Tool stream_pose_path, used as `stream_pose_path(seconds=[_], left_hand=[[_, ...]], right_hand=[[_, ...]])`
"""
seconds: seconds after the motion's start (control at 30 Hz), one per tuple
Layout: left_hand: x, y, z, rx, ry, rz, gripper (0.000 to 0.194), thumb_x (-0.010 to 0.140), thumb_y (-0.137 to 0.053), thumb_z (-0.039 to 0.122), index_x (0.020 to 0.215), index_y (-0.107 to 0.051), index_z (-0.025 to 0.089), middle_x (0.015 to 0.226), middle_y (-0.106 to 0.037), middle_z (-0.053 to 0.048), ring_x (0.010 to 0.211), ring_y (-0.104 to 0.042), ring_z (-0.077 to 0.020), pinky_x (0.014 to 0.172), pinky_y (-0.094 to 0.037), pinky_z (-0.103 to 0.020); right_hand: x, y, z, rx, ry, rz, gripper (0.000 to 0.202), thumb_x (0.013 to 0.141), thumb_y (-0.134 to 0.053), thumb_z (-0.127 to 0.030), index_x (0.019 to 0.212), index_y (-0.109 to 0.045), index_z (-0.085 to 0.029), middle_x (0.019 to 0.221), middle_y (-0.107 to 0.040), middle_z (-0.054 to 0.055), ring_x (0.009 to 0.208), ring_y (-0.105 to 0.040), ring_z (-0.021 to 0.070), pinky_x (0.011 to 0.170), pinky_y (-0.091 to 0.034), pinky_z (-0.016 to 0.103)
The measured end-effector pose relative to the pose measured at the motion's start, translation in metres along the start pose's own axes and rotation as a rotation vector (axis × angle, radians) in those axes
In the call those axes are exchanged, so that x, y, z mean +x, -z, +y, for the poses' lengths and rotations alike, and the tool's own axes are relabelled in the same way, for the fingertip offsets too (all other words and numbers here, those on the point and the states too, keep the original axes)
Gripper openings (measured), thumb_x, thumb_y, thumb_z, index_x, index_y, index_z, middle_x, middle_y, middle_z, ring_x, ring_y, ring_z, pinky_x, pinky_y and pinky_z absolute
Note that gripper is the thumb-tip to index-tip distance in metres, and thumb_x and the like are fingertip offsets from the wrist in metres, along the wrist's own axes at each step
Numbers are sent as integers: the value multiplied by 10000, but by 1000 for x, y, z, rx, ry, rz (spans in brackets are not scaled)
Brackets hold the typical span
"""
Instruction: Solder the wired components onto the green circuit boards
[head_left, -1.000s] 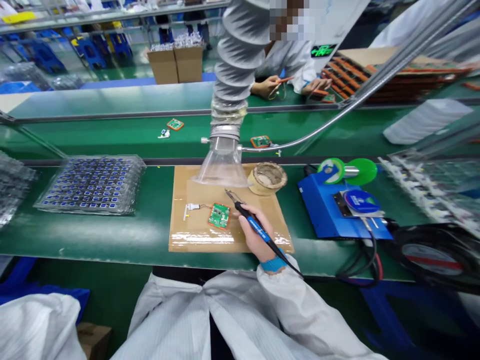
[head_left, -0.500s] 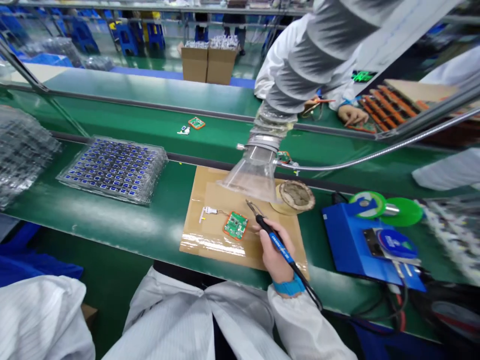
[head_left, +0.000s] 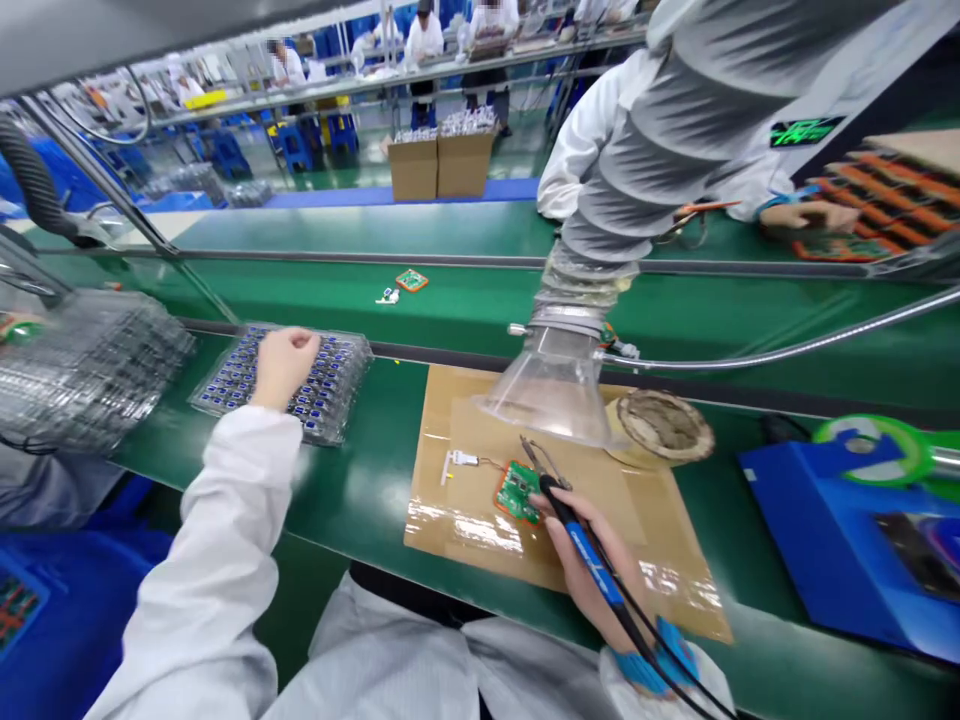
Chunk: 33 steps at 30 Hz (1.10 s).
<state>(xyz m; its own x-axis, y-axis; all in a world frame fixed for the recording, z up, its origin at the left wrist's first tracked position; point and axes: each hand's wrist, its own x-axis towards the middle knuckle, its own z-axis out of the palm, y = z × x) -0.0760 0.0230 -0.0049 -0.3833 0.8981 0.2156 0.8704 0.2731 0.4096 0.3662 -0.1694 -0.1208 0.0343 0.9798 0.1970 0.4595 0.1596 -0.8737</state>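
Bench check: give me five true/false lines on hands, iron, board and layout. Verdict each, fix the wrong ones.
1. The right hand holds the iron. True.
2. The left hand grips the board. False: the left hand is at the tray of small blue parts, well away from the board; whether it touches the tray is unclear.
3. The board lies on the brown sheet. True.
4. The blue unit stands left of the brown sheet. False: the blue unit stands to its right.
5. The clear hood is at the lower end of the grey duct. True.
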Motion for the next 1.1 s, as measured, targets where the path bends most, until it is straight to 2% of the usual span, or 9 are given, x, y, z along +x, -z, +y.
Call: stream_pose_path(seconds=[0.1,0.2,0.3,0.43,0.63,0.8,0.97,1.03,1.1], left_hand=[[9,-19,2,75,107,-24,272,894,-615,337,921,-817,158,954,-796,-128,998,-724,-300,914,-519,-345],[18,-36,7,127,140,-42,341,854,-650,467,880,-810,167,954,-784,-173,998,-718,-359,904,-528,-408],[26,-39,12,151,141,-110,314,784,-710,455,858,-803,165,950,-779,-187,987,-716,-375,883,-533,-417],[26,-32,20,106,119,-173,198,789,-679,320,822,-793,162,913,-787,-144,949,-728,-311,881,-528,-354],[0,-31,14,-100,-127,20,221,812,-676,354,855,-798,175,1025,-798,-87,1038,-714,-255,1004,-510,-319],[-14,-35,8,-242,-88,53,205,815,-663,306,878,-796,163,999,-801,-89,1023,-726,-253,1018,-519,-342],[-34,-22,30,-677,-13,113,218,815,-662,331,899,-724,140,1011,-788,-105,1006,-731,-211,979,-548,-322],[-60,-19,49,-906,-21,13,248,800,-701,360,925,-704,146,946,-786,-92,933,-739,-196,909,-575,-313],[-97,-23,71,-1016,-50,-280,272,771,-759,371,927,-710,154,863,-782,-78,808,-735,-182,821,-590,-305]], right_hand=[[1,-5,-1,-111,113,-65,408,958,-634,-468,1314,-597,-273,1169,-777,74,1065,-762,279,898,-638,406],[4,-10,2,-246,227,-96,399,951,-638,-464,1297,-617,-266,1187,-767,80,1030,-768,290,862,-647,420],[8,-12,9,-303,280,-118,345,991,-580,-393,1315,-619,-278,1220,-753,63,1071,-752,278,914,-631,432],[15,-7,16,-289,319,-201,367,1024,-478,-291,1372,-596,-285,1285,-726,56,1133,-729,260,953,-613,414],[24,4,11,-213,377,-174,369,1015,-442,-269,1327,-637,-242,1247,-743,75,1120,-733,241,964,-610,392],[25,2,15,-246,346,-108,320,989,-549,-325,1286,-659,-281,1178,-766,61,1043,-758,269,901,-634,436],[27,-1,18,-257,390,-19,322,943,-641,-340,1258,-658,-276,1102,-782,61,948,-769,268,830,-639,428],[29,0,13,-245,403,1,312,932,-650,-348,1233,-672,-270,1069,-789,63,905,-771,263,797,-639,417],[30,3,6,-217,388,6,280,920,-657,-356,1180,-697,-259,1022,-795,68,869,-771,260,778,-638,410]])
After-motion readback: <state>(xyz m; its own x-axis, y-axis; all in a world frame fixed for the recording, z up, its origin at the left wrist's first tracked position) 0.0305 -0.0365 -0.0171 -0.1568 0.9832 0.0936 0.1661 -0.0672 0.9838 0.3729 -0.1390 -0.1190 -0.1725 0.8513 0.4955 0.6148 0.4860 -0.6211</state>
